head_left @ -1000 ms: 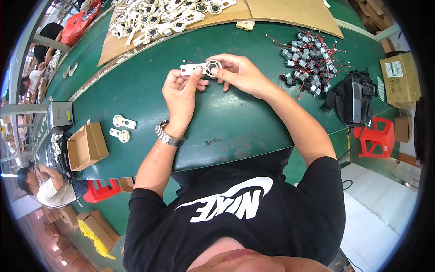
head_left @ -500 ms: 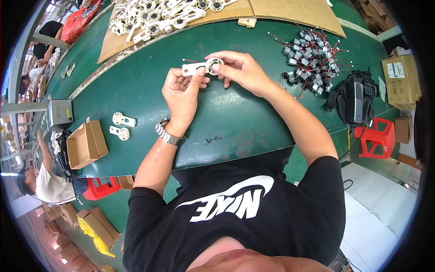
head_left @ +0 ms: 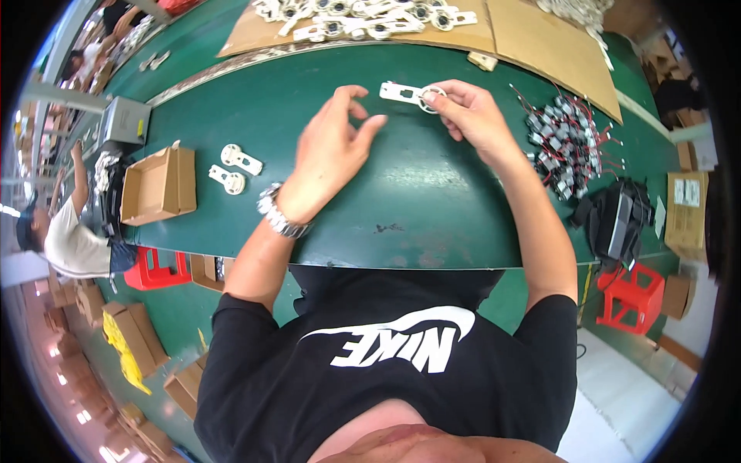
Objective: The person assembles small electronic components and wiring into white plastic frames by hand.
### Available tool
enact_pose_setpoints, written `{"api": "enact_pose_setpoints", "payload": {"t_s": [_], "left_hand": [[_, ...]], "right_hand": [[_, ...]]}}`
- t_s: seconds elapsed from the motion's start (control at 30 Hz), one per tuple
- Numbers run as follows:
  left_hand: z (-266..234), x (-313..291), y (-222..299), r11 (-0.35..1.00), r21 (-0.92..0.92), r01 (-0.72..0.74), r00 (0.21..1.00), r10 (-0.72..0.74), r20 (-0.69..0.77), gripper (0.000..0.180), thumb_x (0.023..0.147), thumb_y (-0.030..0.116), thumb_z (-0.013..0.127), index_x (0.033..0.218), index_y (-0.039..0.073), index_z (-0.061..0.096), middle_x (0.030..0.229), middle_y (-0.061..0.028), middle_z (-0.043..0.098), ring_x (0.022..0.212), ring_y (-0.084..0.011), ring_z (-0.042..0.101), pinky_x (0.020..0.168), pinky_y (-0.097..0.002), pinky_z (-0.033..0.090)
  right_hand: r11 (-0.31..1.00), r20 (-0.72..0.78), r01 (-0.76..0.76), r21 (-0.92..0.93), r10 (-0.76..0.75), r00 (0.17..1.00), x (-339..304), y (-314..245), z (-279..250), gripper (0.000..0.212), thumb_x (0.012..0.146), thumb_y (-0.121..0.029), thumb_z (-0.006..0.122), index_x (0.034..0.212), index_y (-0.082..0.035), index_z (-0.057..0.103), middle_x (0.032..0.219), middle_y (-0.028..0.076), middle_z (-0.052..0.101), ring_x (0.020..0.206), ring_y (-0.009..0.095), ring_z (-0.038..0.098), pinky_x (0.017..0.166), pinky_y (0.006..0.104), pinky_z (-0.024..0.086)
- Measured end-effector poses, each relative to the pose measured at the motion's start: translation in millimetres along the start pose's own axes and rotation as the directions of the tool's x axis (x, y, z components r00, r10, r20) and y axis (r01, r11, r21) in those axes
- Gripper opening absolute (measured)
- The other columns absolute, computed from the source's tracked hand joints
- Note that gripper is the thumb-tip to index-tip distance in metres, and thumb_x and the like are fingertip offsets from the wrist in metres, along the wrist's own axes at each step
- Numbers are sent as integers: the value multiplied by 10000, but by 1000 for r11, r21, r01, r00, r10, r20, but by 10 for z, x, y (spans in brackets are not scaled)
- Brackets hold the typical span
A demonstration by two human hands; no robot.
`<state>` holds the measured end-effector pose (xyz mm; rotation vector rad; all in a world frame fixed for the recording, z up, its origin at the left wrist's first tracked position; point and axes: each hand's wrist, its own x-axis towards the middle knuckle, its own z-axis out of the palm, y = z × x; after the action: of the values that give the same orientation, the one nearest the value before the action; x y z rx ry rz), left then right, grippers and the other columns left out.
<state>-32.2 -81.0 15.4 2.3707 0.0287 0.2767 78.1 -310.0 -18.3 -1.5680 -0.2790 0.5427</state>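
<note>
My right hand [head_left: 472, 116] pinches a white plastic part [head_left: 401, 92] by its round ring end, over the green table. The part's flat arm with a square cutout points left, toward my other hand. Apart from it, my left hand [head_left: 333, 143] hovers with its fingers spread and curved, holding nothing. Two similar white parts [head_left: 241, 160] lie on the table to the left of my left wrist. To the right of my right forearm is a pile of small grey motors [head_left: 567, 143] with red and dark wires.
A heap of white parts [head_left: 378, 19] covers cardboard [head_left: 532, 46] at the far side. An open cardboard box [head_left: 160, 187] stands on the left, near a grey metal box [head_left: 126, 120]. At the right lies a black bag [head_left: 615, 220]. Beyond the left end, a person [head_left: 77, 235] works.
My left hand has let go of the white part and moved away from it. The right hand still holds the part. The whole view has shifted, with the table things now farther right.
</note>
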Motion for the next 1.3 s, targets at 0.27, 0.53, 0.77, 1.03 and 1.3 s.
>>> {"api": "enact_pose_setpoints", "payload": {"t_s": [0.27,0.53,0.77,1.03,1.3], "left_hand": [[-1421,-644,-805,544,822,-170,981,12,195,500,793,-93,639,1246,117,660,1187,-111,602,1152,-346,568,933,-443,507],[-1439,-412,-1347,532,767,-359,924,88,371,422,799,-70,688,1191,80,643,1252,-113,617,1211,-329,571,978,-429,495],[-1247,-122,-1289,779,568,-265,964,235,128,432,850,-109,633,1257,17,560,1192,-201,631,1158,-405,599,980,-470,511],[-296,384,-1026,846,-531,42,999,-35,24,317,1071,43,571,1385,16,530,1295,-81,632,1228,-173,609,1051,-329,502],[452,464,-520,558,-807,195,981,-107,163,315,1089,19,506,1403,7,533,1173,-88,654,1066,-151,647,976,-320,544]], "right_hand": [[936,7,33,-350,-33,999,737,-809,-81,452,982,-340,702,650,-82,536,538,7,487,460,122,428,481,311,338],[998,-231,55,-11,-56,971,1446,-1057,79,249,938,-144,643,1160,-37,678,1004,120,716,841,251,686,691,410,583],[610,57,298,-734,-382,922,470,-558,-988,349,963,-257,677,1222,-31,732,995,146,772,886,250,732,832,396,580],[110,117,149,-983,-254,960,-607,-433,-1173,247,853,18,608,1033,-30,770,966,194,735,967,394,702,881,483,584],[-166,45,11,-986,-202,978,-1082,-85,-813,315,831,-46,746,1135,-96,676,1079,116,650,1084,337,609,909,468,522]]}}
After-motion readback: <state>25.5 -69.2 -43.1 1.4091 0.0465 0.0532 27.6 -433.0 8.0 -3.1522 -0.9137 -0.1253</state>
